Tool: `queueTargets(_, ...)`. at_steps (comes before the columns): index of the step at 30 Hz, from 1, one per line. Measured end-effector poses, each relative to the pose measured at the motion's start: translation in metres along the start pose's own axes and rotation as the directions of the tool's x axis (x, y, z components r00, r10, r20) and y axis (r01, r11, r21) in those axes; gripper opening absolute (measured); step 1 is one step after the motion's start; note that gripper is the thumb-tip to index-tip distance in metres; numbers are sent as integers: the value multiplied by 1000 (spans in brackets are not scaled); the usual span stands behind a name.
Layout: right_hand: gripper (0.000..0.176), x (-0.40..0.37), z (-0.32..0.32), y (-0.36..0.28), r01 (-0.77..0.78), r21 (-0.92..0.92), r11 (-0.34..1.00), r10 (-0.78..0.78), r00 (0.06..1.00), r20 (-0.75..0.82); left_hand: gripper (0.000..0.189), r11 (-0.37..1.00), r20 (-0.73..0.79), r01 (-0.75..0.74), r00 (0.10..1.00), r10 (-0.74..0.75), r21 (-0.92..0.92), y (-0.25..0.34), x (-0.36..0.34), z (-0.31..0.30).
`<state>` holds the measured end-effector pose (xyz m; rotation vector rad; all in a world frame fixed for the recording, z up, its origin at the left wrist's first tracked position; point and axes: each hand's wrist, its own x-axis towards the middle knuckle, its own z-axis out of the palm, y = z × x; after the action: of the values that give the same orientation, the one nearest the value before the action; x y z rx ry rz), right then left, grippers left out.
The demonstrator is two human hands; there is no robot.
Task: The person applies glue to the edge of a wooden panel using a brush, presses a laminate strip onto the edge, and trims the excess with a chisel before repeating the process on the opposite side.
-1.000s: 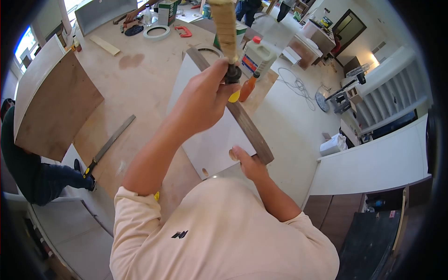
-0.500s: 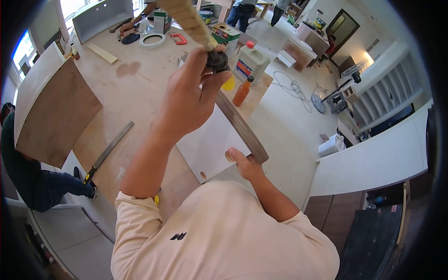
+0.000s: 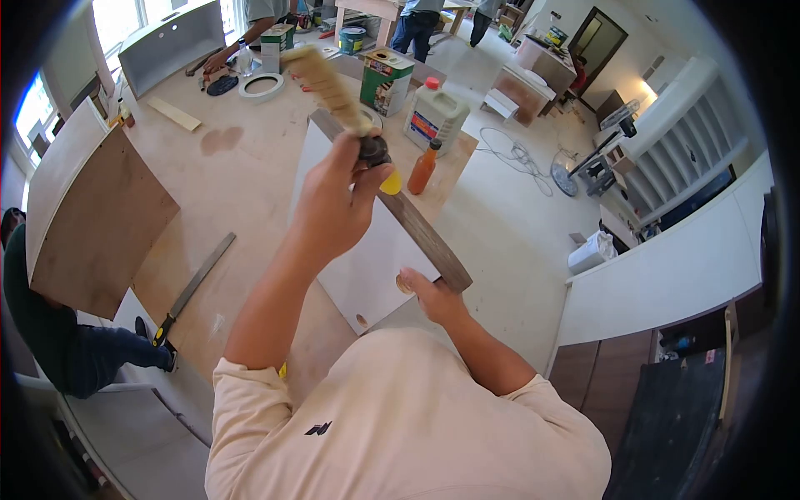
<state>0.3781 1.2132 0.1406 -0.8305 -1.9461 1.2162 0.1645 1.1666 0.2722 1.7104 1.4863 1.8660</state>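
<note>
My left hand (image 3: pixel 336 196) is closed around what looks like a mallet (image 3: pixel 372 150), gripping it at its black and yellow head. Its wooden handle juts up and away, blurred by motion. Below that hand lies a white panel (image 3: pixel 358 271) with a brown wood-grain edge and round holes in its face. My right hand (image 3: pixel 437 298) grips the panel's near right corner, thumb on top close to one hole; the fingers underneath are hidden. Beyond the panel stand an orange bottle (image 3: pixel 424 169) and a white jug (image 3: pixel 435 117) with a red cap.
On the worktable (image 3: pixel 250 179) are a file (image 3: pixel 196 279) with a yellow-black handle, a curved wooden piece (image 3: pixel 100 212), a tape roll (image 3: pixel 262 86) and a green can (image 3: pixel 386 81). A co-worker's hand (image 3: pixel 218 62) is at the far side; another person (image 3: pixel 58 325) is at left.
My left hand has lowered toward the panel with the mallet, whose handle has swung farther into view. My right hand keeps its hold on the panel corner. The camera view has shifted slightly.
</note>
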Motion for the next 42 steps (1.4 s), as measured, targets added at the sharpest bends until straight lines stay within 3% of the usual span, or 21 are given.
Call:
queueTargets(2, 47, -7, -1, 8, 132, -202, 970, -127, 991, 36, 33, 999, 19, -15, 1000, 16, -51, 9, -4, 3)
queueTargets(3, 47, -9, 0, 6, 43, -126, 991, -42, 999, 11, 34, 997, 24, -26, 999, 28, -74, 10, -5, 4)
queueTargets(4, 47, -8, 2, 1, -43, -48, 998, 42, 999, -7, 34, 986, 172, 86, 979, -110, 142, 3, -1, 3)
queueTargets(5, 46, -7, 3, -5, -124, 31, 992, 124, 992, -18, 34, 994, 132, 56, 989, -69, 98, 5, -4, 2)
queueTargets(8, 46, -5, 3, -13, -15, 65, 998, 18, 999, -46, 33, 992, -9, -72, 997, 72, -99, 13, -5, 0)
queueTargets(12, 46, -6, 5, -13, -105, 61, 993, 105, 994, 9, 30, 994, 88, -40, 996, 31, 105, 1, 1, 9)
queueTargets(15, 44, -7, 3, -21, -107, 77, 991, 106, 994, 15, 29, 987, -54, -102, 994, 96, -124, 20, -4, 5)
queueTargets(17, 42, -6, 5, -11, -55, 5, 998, 55, 998, 20, 29, 995, -2, -71, 998, 71, -68, 13, -6, 10)
queueTargets(19, 39, -6, 4, -21, -97, 92, 991, 97, 995, 4, 29, 998, 83, -26, 996, 22, 52, 7, -4, 9)
queueTargets(22, 36, -5, 2, -10, -94, 70, 993, 94, 996, -2, 30, 980, -61, -134, 990, 126, -149, 19, -1, 0)
queueTargets(25, 34, -3, 4, -5, -26, 43, 999, 26, 1000, -8, 30, 970, -127, -220, 970, 207, -104, 34, 10, -10)
queueTargets(30, 29, -4, 5, -31, -91, 114, 989, 91, 996, -1, 32, 975, -18, -204, 979, 203, -90, 25, 1, 0)
queueTargets(32, 28, -7, 8, -21, -108, 154, 982, 110, 994, -3, 32, 993, 53, -119, 992, 119, 2, 23, -3, 5)
queueTargets(34, 29, -8, 5, -19, -190, 142, 971, 183, 981, 65, 32, 996, 97, -59, 994, 53, 61, 6, -10, 13)
queueTargets(35, 29, -6, 3, -19, -225, 133, 965, 213, 972, 97, 32, 995, 58, -91, 994, 89, 29, 12, -9, 12)
queueTargets(37, 30, -4, 2, -25, -168, 125, 978, 162, 985, 62, 33, 988, -25, -153, 988, 152, -34, 27, -11, 9)
queueTargets(40, 33, -10, 6, -22, -190, 64, 980, 186, 981, 59, 34, 987, 138, -57, 990, 36, 152, 21, -9, 8)
queueTargets(42, 36, -6, 6, -16, -143, 46, 989, 140, 988, 60, 33, 995, 79, -95, 993, 92, 40, 20, -12, 11)
